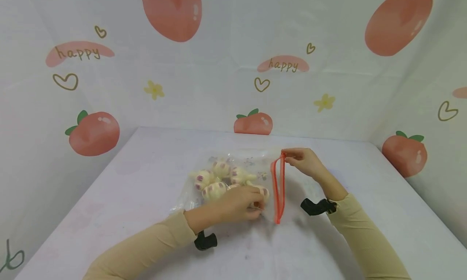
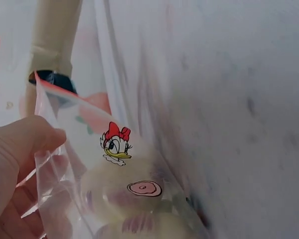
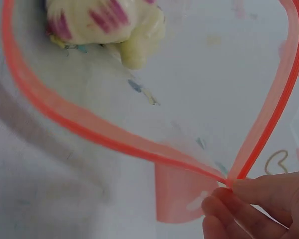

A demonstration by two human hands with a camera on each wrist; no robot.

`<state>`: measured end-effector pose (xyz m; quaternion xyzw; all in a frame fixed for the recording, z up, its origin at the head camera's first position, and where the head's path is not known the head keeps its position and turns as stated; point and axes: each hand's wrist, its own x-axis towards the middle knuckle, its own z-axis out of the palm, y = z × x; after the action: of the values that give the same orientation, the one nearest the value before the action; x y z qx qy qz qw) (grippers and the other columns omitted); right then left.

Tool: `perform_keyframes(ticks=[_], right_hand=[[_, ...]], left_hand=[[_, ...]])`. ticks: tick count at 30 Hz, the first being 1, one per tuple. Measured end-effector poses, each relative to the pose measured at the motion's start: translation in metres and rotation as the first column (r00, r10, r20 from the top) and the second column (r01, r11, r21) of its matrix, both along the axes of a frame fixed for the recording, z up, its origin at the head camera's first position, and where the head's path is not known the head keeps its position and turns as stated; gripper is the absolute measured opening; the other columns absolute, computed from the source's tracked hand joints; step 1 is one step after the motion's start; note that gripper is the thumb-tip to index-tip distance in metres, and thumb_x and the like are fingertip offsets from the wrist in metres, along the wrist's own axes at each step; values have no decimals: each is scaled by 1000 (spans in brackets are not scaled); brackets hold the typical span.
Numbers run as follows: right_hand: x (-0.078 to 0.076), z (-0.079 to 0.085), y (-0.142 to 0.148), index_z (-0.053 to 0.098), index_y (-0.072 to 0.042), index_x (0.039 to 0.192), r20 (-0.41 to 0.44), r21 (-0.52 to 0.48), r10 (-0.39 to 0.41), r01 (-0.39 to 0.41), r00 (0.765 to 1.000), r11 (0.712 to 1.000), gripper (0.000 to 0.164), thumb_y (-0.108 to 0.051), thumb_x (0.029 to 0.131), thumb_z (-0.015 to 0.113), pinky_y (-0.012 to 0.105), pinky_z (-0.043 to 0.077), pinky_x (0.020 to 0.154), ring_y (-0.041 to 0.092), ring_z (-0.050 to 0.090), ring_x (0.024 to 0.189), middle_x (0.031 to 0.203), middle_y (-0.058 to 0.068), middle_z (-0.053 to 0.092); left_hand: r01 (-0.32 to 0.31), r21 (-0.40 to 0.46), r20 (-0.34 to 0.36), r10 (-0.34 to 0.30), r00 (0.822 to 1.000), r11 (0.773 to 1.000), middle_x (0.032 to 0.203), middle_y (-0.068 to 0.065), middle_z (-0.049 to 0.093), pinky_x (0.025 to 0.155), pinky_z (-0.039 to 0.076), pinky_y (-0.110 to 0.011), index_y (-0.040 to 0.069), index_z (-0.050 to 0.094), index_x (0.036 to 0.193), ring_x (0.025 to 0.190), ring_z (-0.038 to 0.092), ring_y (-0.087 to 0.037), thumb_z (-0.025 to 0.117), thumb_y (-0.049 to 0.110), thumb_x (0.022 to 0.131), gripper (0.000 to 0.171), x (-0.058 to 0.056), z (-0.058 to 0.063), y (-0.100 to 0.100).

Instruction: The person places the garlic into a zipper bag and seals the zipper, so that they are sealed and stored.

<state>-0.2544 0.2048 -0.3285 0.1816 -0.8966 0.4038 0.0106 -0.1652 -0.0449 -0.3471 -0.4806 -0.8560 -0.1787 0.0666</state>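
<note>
A clear zip bag (image 1: 260, 158) with a red zip edge (image 1: 282, 187) lies on the table, its mouth gaping toward the right. Inside are several cream garlic bulbs (image 1: 240, 175) with purple streaks; one garlic bulb (image 3: 97, 22) shows through the mouth in the right wrist view. My right hand (image 1: 304, 160) pinches the far end of the red zip between thumb and fingers. On the near side, my left hand (image 1: 238, 203) grips the bag's plastic, close to a printed duck face (image 2: 116, 143). It hides part of the bulbs in the head view.
A white table (image 1: 138, 166) stretches out on both sides of the bag. Behind it hangs a white cloth (image 1: 219, 93) printed with red fruit and hearts. Black wrist straps with mounts (image 1: 316, 207) sit on both wrists.
</note>
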Motion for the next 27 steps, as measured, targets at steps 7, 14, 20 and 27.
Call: perform_keyframes(ticks=[7, 14, 20, 27], right_hand=[[-5, -9, 11, 58, 6, 121, 30, 24, -73, 72, 997, 997, 36, -8, 88, 62, 34, 53, 85, 37, 61, 109, 117, 26, 62], [-6, -15, 17, 57, 6, 122, 76, 47, -103, 100, 992, 994, 36, -10, 90, 59, 32, 53, 81, 36, 63, 106, 116, 25, 62], [-6, -17, 18, 54, 8, 125, 201, -29, -120, 129, 972, 991, 36, -12, 95, 51, 25, 54, 80, 20, 68, 98, 119, 28, 60], [-5, -18, 16, 54, 9, 125, 278, -85, -153, 183, 948, 979, 42, -19, 94, 56, 23, 55, 77, 6, 67, 87, 118, 27, 61]], left_hand=[[-19, -12, 123, 21, 992, 1000, 85, 6, 64, 74, 45, -11, 18, 69, 84, 83, 61, -5, 67, 12, 82, 6, -6, -2, -13], [8, 23, 215, -13, 977, 1000, 86, 6, 65, 78, 46, -13, 16, 71, 84, 84, 59, -4, 66, 10, 81, 8, -13, -3, -26], [41, 68, 246, -57, 968, 997, 83, 4, 64, 78, 47, -13, 14, 72, 83, 82, 60, -5, 69, 10, 81, 5, -19, -8, -35], [19, 93, 329, -49, 943, 995, 84, 4, 64, 76, 49, -21, 15, 74, 83, 82, 58, -9, 72, 16, 82, 3, -20, -10, -41]])
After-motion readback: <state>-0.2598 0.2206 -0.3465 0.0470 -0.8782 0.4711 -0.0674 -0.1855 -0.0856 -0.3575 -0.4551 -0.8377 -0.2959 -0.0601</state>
